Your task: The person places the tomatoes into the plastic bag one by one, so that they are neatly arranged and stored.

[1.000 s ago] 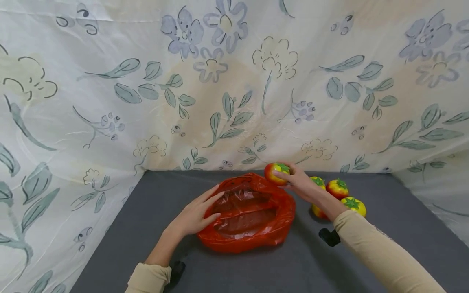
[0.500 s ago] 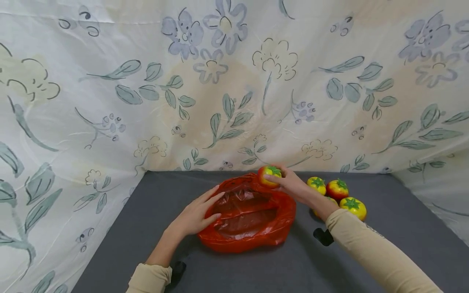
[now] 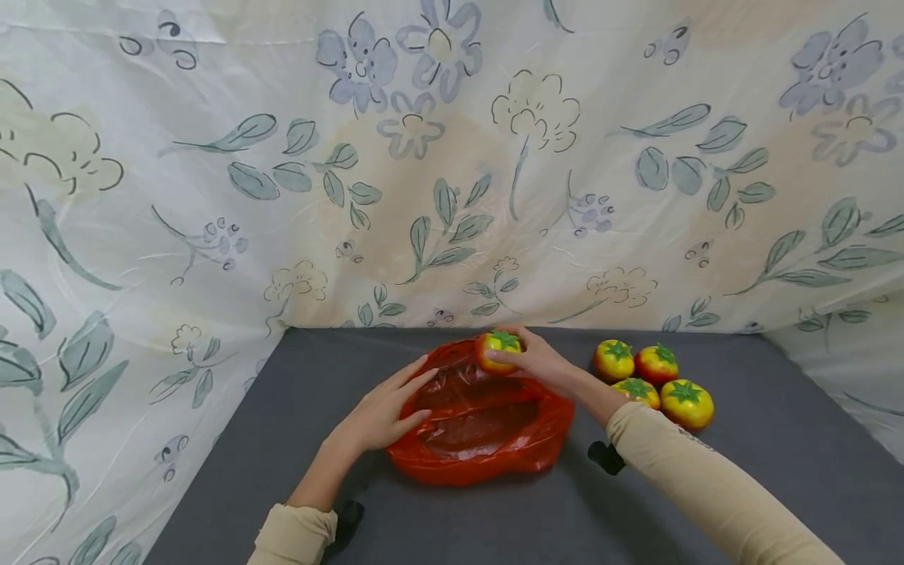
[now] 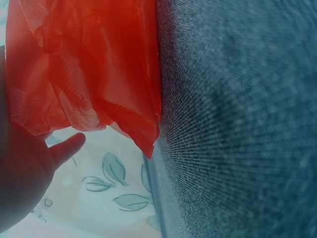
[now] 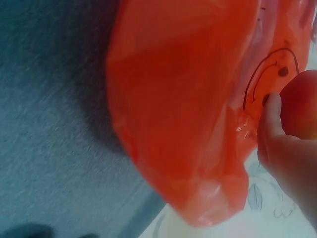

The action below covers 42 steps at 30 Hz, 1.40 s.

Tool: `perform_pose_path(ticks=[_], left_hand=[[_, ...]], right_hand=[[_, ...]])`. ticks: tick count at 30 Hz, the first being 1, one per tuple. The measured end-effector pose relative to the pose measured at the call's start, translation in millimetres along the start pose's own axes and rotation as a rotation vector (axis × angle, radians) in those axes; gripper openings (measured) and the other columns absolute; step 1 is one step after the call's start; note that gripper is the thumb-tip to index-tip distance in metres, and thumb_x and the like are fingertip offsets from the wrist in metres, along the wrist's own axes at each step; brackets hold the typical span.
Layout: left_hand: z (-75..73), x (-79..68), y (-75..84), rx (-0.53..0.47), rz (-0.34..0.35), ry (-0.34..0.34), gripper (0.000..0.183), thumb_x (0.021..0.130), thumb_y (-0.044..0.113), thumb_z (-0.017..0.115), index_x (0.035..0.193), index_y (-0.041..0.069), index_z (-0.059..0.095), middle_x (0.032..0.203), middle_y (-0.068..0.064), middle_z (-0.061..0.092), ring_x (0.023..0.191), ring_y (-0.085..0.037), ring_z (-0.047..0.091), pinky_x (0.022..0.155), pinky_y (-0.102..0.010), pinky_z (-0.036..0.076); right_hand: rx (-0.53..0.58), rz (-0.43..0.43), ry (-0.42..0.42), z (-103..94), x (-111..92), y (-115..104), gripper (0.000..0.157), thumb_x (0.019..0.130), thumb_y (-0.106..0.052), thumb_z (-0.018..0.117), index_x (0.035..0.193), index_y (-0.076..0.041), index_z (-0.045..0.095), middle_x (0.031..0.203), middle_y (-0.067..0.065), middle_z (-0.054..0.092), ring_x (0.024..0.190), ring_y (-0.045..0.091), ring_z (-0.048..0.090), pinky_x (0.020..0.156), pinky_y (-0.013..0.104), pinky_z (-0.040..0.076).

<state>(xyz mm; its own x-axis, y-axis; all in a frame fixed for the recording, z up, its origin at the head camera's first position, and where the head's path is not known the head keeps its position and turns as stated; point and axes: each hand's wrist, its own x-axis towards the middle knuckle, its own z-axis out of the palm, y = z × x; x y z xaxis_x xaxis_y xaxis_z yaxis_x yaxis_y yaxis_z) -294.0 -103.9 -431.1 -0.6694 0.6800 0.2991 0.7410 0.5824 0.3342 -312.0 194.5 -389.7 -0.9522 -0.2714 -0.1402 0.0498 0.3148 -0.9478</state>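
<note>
Pale floral cloth (image 3: pixel 395 259) behind and beside a dark grey tabletop (image 3: pixel 452 522)

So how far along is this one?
Done, it seems: the red bag stands open, the left hand at its rim. In hand: the right hand holds a tomato-like fruit at the bag's far rim. Likely left: four similar fruits on the dark table. I can't make out any fruit inside the bag.

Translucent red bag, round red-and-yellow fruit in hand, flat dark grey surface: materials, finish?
Red bag: likely thin plastic film, glossy; highlights along crinkled folds.
Red-and-yellow fruit, in the right hand: smooth, slight sheen; possibly plastic or coated foam, core can't be told.
Grey surface: seemingly matte woven cloth, by fine ribbing in the left wrist view.
</note>
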Motion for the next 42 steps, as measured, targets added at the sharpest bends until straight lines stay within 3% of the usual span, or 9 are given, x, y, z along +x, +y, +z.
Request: perform_pose_path(ticks=[10,17,28,42], left_hand=[[-1.3,0.7,0.5,0.0,-0.012,0.004,0.066,0.09,0.026,0.067,0.147,0.013,0.039,0.156,-0.007,0.023,0.136,-0.028,0.032,0.102,-0.051,0.035],[-2.8,-2.2,3.0,-0.019,-0.031,-0.003,0.065,0.089,0.024,0.068,0.147,0.013,0.039,0.155,-0.008,0.024,0.136,-0.028,0.032,0.102,-0.052,0.035],[-1.5,-3.2,5.9,-0.015,-0.045,-0.005,0.066,0.089,0.024,0.068,0.147,0.015,0.039,0.155,-0.007,0.024,0.136,-0.028,0.033,0.101,-0.052,0.036],[-1.9,-2.5,4.9,-0.004,-0.01,-0.008,0.064,0.091,0.027,0.066,0.147,0.013,0.039,0.156,-0.007,0.023,0.136,-0.027,0.033,0.102,-0.05,0.035]], right_hand=[[-0.018,0.015,0.01,20.9,7.7,-4.3,0.071,0.086,-0.037,0.072,0.142,-0.011,0.038,0.126,0.015,0.05,0.106,0.028,0.052,0.09,0.042,0.048],[-0.148,-0.015,0.011,36.9,9.8,0.2,0.072,0.083,-0.043,0.072,0.14,-0.011,0.041,0.119,0.009,0.053,0.1,0.024,0.053,0.084,0.036,0.049],[-0.217,0.008,0.015,61.5,18.0,6.7,0.072,0.079,-0.041,0.076,0.136,-0.01,0.045,0.116,0.006,0.055,0.1,0.024,0.053,0.087,0.042,0.048],[-0.382,-0.062,0.011,84.7,29.6,10.2,0.072,0.079,-0.036,0.078,0.134,-0.004,0.046,0.114,0.009,0.057,0.095,0.023,0.056,0.085,0.039,0.049]])
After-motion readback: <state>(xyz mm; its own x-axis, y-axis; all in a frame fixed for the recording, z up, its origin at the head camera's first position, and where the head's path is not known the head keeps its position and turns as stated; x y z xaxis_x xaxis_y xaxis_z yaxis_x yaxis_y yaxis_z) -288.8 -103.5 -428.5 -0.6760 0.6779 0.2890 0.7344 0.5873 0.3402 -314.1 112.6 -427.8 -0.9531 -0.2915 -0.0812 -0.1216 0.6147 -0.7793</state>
